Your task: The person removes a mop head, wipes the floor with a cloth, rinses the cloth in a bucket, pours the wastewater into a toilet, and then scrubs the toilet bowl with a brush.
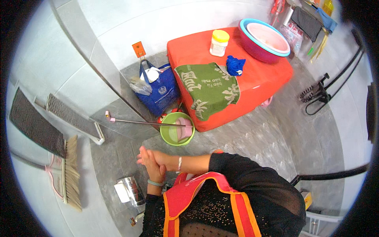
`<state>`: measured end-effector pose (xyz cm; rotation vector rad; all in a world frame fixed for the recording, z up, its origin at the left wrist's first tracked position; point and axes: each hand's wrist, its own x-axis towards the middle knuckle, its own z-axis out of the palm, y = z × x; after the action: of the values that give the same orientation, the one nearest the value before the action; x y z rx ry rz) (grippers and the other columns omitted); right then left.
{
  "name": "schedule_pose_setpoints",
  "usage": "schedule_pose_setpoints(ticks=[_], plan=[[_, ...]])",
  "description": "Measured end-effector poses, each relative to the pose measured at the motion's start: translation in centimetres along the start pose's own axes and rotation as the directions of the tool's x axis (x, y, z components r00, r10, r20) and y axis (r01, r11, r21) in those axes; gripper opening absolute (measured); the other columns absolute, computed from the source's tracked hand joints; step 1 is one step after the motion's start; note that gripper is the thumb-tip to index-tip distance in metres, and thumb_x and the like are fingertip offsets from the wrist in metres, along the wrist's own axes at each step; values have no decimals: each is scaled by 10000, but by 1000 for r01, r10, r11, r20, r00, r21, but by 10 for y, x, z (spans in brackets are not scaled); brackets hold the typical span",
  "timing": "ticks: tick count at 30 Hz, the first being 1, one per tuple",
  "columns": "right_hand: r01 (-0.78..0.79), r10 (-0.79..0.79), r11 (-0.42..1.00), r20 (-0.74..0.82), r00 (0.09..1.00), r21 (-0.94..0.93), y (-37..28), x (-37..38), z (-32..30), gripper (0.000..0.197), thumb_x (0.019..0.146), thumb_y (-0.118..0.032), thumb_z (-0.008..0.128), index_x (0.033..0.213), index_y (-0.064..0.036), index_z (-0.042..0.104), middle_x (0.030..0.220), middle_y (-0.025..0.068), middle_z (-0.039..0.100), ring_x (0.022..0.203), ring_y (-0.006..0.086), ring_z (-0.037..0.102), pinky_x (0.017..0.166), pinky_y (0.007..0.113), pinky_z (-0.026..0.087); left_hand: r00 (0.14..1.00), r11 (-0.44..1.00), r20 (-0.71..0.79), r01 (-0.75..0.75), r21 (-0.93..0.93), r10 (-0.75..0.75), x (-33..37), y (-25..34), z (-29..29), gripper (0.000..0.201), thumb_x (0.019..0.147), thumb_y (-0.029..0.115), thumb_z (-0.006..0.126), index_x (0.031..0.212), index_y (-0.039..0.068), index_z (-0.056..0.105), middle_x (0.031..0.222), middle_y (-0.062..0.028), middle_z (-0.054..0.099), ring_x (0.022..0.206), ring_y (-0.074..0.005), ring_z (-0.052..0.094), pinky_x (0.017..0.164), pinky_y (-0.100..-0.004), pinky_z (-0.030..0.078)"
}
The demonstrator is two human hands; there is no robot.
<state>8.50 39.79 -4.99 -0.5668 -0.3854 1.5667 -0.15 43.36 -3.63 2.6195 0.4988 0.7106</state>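
Observation:
My left hand (pixel 151 164) and my right hand (pixel 162 158) are pressed together in front of my body, one crossing the other. The left fingers point up and away, stretched out, with the thumb apart. My right fingers lie flat, partly hidden by the left hand; their tips show beyond it, slightly blurred. Between the hands I see no object. A teal band (pixel 155 183) circles my left wrist, and a white bracelet (pixel 180 163) my right. Just beyond the hands stands a light green basin (pixel 162 135) with a pink long-handled scoop (pixel 184 129) in it.
A red-covered block (pixel 260 85) bears a green cloth (pixel 213 85), a yellow-lidded jar (pixel 219 43), a blue cloth (pixel 235 65) and stacked basins (pixel 262 51). Beside it sits a blue bag (pixel 162 93). A broom (pixel 73 173) and flat mop (pixel 71 112) are at left.

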Motion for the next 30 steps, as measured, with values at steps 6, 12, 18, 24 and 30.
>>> schedule_pose_setpoints(ticks=[6, 12, 18, 24, 30], plan=[[188, -556, 124, 88, 827, -974, -136, -93, -51, 436, 842, -257, 520, 1170, 20, 441, 1189, 183, 480, 1120, 278, 449, 953, 352, 343, 809, 909, 416, 379, 171, -415, -1, -72, 18, 668, 835, 335, 503, 1330, -12, 219, 1361, -276, 201, 1266, -381, 220, 1014, -450, 213], [-320, -960, 5, -94, 265, -947, -258, -179, -144, 519, 810, -228, 521, 1234, 33, 374, 1276, 244, 371, 1204, 336, 351, 1010, 369, 270, 912, 963, 410, 102, -249, 9, 101, 18, 65, 670, 822, 212, 556, 1335, -17, 190, 1377, -265, 149, 1271, -373, 206, 1017, -396, 225], [-654, -966, -34, -142, 214, -756, -343, -213, -231, 527, 801, -266, 542, 1209, 37, 403, 1263, 220, 403, 1178, 315, 391, 999, 358, 288, 850, 900, 434, -97, -425, 296, 200, 122, 126, 648, 818, 191, 558, 1341, 21, 216, 1389, -222, 168, 1272, -346, 215, 1027, -381, 202], [-283, -928, 373, -350, -129, -884, -378, -240, -295, 289, 822, -272, 542, 928, -4, 529, 851, 182, 595, 805, 298, 586, 696, 400, 439, 794, 776, 480, 15, -631, 374, 266, 219, 172, 530, 830, 51, 502, 1320, 48, 300, 1374, -138, 259, 1242, -272, 303, 983, -345, 302], [51, -965, 261, -259, 40, -964, -385, -265, -210, 324, 833, -323, 542, 761, -12, 485, 634, 175, 532, 559, 220, 558, 504, 384, 417, 711, 170, 675, 653, -738, 198, 306, 252, 212, 568, 923, 415, 312, 1298, -12, 303, 1323, -135, 346, 1218, -266, 348, 987, -389, 306]])
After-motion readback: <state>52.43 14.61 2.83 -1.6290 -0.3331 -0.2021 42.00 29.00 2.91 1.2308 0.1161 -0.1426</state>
